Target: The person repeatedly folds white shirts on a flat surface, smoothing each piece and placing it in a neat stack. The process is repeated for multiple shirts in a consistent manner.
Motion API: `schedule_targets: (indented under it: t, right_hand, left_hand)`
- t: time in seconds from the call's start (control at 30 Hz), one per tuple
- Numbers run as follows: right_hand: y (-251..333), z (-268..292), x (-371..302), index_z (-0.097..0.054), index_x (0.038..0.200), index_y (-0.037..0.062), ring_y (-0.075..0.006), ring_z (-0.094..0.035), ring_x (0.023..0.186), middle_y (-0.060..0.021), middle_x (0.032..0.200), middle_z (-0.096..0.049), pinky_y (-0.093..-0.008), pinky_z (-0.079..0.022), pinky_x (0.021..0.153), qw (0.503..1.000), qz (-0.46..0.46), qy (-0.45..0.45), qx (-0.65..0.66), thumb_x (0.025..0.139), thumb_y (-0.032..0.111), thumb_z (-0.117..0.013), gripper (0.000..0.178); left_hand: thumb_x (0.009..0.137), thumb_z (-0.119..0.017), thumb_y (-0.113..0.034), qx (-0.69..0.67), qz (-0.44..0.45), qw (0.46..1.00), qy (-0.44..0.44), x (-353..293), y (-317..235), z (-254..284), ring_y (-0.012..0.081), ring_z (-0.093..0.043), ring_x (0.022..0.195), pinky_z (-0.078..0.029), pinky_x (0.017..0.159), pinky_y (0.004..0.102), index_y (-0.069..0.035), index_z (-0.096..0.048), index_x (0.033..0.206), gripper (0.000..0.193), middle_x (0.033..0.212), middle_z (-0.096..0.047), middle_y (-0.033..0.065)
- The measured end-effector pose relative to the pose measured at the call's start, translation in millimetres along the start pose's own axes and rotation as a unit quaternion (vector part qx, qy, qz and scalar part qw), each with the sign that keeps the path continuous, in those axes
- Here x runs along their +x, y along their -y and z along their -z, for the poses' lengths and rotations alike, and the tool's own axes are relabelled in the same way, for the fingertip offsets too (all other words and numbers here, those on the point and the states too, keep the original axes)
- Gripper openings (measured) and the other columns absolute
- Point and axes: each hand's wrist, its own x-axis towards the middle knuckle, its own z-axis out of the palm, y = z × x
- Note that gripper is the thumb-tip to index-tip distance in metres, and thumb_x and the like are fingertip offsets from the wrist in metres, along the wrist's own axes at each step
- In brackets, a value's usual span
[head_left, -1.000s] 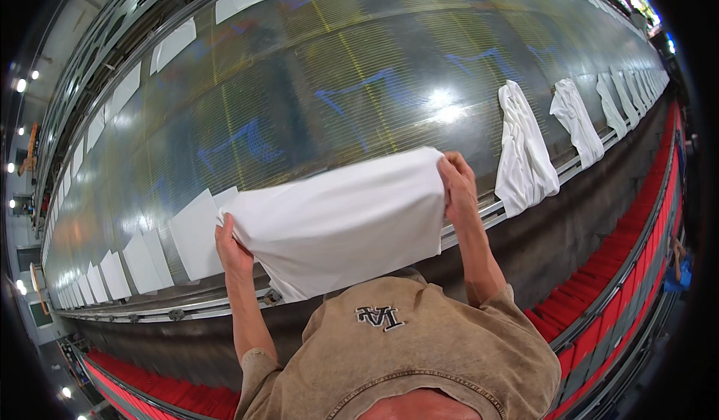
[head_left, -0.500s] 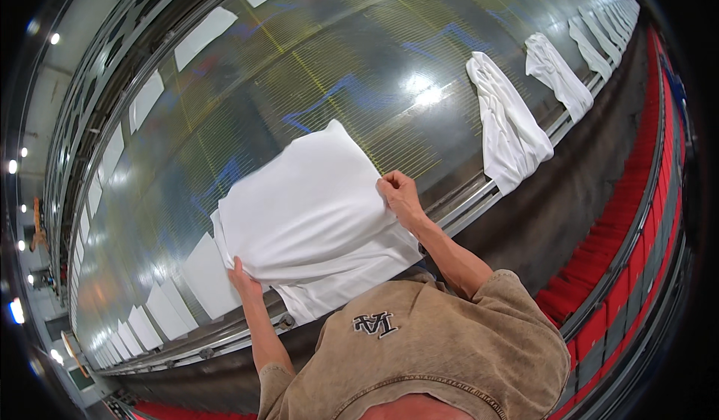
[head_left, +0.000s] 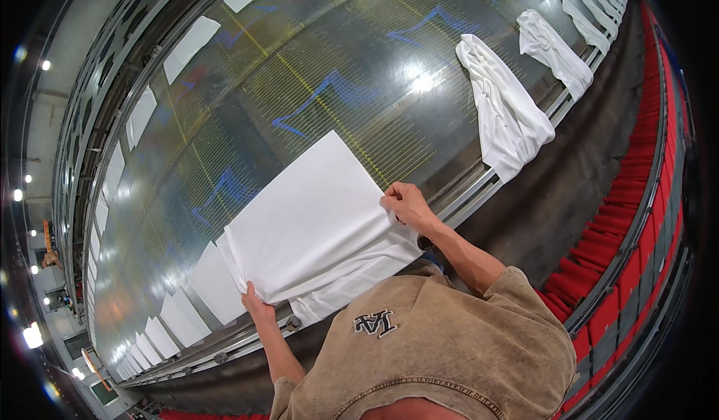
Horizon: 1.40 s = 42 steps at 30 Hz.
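A white fabric piece (head_left: 314,203) lies on the long table in front of me, mostly smooth, with loose folds gathered along the near edge. My left hand (head_left: 258,300) pinches its near left corner. At the right edge my right hand (head_left: 408,204) grips the cloth between thumb and fingers. Part of the fabric hangs over the table's metal rail by my shirt. Just left of it lies another flat white piece (head_left: 213,281), partly covered by the cloth.
The table (head_left: 359,83) carries yellow ruled lines and blue marks. Bunched white cloths (head_left: 505,113) drape over the near rail to the right. Flat white pieces (head_left: 187,319) line the near left edge, others (head_left: 191,49) the far edge. Red material (head_left: 607,233) sits behind at right.
The fabric's far part has been laid flatter, and its far corner now lies straight on the table. Both hands keep hold and have shifted slightly right and nearer to me.
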Motion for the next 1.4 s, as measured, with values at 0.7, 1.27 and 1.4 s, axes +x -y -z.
schedule_targets:
  t: [0.7,1.27,1.4]
  right_hand:
    - [-16.9,13.4,-5.1,-0.065,0.084,-0.0022,-0.0161,-0.061,0.063,-0.0087,0.073,-0.066,-0.0334,-0.049,0.06,0.999,0.003,0.012,-0.05,0.083,0.017,-0.071,0.02]
    - [-14.1,13.3,-7.1,-0.063,0.079,-0.0023,-0.0171,-0.061,0.055,-0.0092,0.069,-0.065,-0.0343,-0.049,0.053,0.998,-0.006,0.004,-0.067,0.082,0.013,-0.071,0.018]
    - [-11.7,14.3,-9.0,-0.062,0.078,-0.0025,-0.0171,-0.063,0.054,-0.0092,0.068,-0.064,-0.0336,-0.05,0.051,0.998,-0.01,-0.003,-0.056,0.083,0.011,-0.07,0.016]
  left_hand:
    - [0.1,-0.059,-0.012,-0.023,0.029,0.999,0.0,-17.8,17.1,20.6,0.0338,-0.06,0.122,-0.053,0.101,0.0481,0.004,-0.042,0.147,0.053,0.139,-0.057,0.0174]
    - [0.1,-0.061,-0.011,0.004,0.023,0.999,-0.03,-31.5,19.0,13.6,0.0319,-0.063,0.118,-0.055,0.097,0.047,0.002,-0.046,0.144,0.049,0.136,-0.059,0.0162]
    - [0.1,-0.062,-0.011,0.017,0.016,0.999,-0.024,-32.9,18.0,13.2,0.0318,-0.063,0.118,-0.055,0.097,0.0464,0.003,-0.046,0.145,0.05,0.136,-0.059,0.0162]
